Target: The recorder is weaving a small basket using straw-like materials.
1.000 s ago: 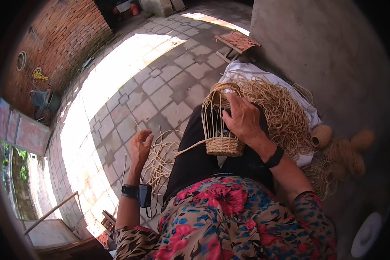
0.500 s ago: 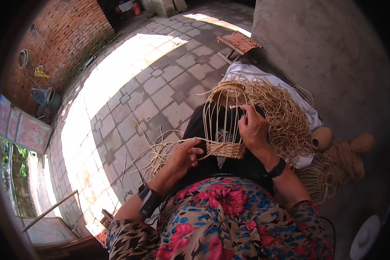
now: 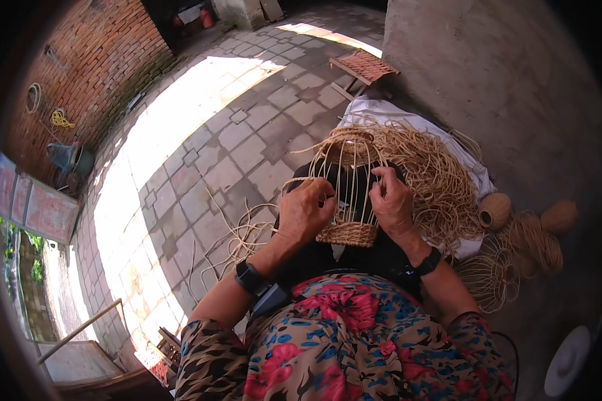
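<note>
A half-woven basket (image 3: 348, 234) rests on my lap, with a woven band at its near end, bare upright ribs along the middle and a woven ring at its far end. At its left side, my left hand (image 3: 305, 210) is closed, fingers curled at the ribs, with a tan straw cord running through it. My right hand (image 3: 392, 204) grips the basket's right ribs, its index finger bent near the far end. Loose cord strands (image 3: 244, 237) trail off to the left of my lap. My left fingertips are partly hidden.
A large heap of tan cord (image 3: 425, 170) lies on a white sack (image 3: 370, 108) to the right. Beyond it stands a low slatted stool (image 3: 366, 65). Round woven pieces (image 3: 495, 211) and wire-like frames sit at the right by a plaster wall (image 3: 488, 87).
My left hand has moved up and right, from the band's left edge to the ribs, carrying the cord and closing. My right hand stays on the right ribs.
</note>
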Available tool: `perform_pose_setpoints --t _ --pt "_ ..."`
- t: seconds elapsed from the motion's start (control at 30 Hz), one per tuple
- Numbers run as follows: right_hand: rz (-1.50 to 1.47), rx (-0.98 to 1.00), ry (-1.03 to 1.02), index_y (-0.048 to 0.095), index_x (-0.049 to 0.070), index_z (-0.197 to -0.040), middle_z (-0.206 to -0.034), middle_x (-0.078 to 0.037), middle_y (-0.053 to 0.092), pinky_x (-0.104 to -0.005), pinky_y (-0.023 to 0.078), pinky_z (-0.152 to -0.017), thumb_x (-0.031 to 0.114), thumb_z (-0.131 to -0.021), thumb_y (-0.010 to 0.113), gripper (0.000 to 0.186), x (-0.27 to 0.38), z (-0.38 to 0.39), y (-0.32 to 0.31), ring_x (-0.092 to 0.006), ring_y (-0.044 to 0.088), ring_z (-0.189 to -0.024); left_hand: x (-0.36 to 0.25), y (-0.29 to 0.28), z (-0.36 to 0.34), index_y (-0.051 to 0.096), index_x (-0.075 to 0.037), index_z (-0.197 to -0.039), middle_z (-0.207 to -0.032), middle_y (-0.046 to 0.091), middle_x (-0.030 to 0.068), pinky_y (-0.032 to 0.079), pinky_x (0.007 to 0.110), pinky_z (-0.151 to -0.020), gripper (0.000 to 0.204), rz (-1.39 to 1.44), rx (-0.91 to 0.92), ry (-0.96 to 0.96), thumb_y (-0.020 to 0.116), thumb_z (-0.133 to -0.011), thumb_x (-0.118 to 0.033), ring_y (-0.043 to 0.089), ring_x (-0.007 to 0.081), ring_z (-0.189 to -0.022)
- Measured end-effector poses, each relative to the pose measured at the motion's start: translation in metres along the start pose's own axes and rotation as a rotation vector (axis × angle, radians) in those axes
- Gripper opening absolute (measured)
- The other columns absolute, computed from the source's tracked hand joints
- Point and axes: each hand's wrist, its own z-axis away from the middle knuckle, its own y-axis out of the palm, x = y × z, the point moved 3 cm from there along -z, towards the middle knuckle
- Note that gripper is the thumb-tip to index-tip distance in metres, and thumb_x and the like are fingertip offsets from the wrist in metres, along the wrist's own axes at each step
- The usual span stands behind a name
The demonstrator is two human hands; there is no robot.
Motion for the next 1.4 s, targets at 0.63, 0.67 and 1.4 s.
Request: perform_pose_setpoints --t 0.63,0.67,1.4 --pt "-0.124 0.033 0.149 0.056 0.007 -0.100 -0.064 -0.012 0.054 -0.0392 0.045 -0.054 -0.001 -0.080 0.060 0.022 -0.025 0.003 0.012 -0.0298 0.059 -0.057 -0.005 0.013 0.002 0.056 -0.010 -0.112 -0.069 0.056 0.0079 0.046 0.038 -0.056 0.033 0.020 0.019 -0.015 0.065 -0.080 -0.010 0.060 0.0235 -0.062" --pt "-0.134 0.049 0.185 0.056 0.007 -0.100 -0.062 -0.012 0.054 -0.0391 0.045 -0.053 -0.001 -0.081 0.060 0.021 -0.030 0.004 0.013 -0.0296 0.058 -0.056 -0.007 0.012 0.003 0.053 -0.009 -0.115 -0.071 0.054 0.0037 0.045 0.033 -0.054 0.039 0.212 0.037 -0.100 0.067 -0.079 -0.008 0.057 0.0167 -0.061" --pt "-0.049 0.135 0.156 0.059 0.009 -0.096 -0.061 -0.013 0.055 -0.0413 0.043 -0.051 0.004 -0.085 0.056 0.012 -0.039 0.007 0.012 -0.0306 0.058 -0.054 0.075 -0.035 0.016 0.063 -0.005 -0.103 -0.090 0.064 0.0006 0.051 0.022 -0.067 0.011 1.096 0.254 -0.563 0.059 -0.094 -0.013 0.060 0.0075 -0.075"
